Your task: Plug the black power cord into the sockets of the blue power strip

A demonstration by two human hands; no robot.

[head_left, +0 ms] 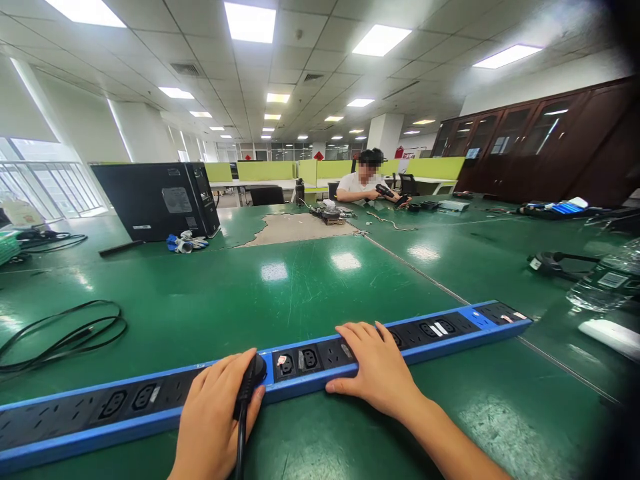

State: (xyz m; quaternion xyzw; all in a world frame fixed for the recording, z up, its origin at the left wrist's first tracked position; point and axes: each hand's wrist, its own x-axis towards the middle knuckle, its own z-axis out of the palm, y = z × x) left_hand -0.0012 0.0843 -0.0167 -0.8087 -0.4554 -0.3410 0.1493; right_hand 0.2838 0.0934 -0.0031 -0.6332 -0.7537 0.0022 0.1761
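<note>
A long blue power strip [320,383] with black sockets lies across the green table in front of me. My left hand [217,403] is closed around a black power plug [250,377], which sits against a socket near the strip's middle. How deep its pins go is hidden. From the plug a black cord [241,440] runs down out of view. To the right of it, my right hand [375,363] grips the strip across its width, thumb on the near side and fingers over the top.
A black computer case [160,200] stands at the back left beside white-and-blue gloves [186,242]. A coiled black cable [100,327] lies on the left. On the right are a water bottle [607,280] and a white object [610,339]. Across the table [225,293] sits a person [363,183].
</note>
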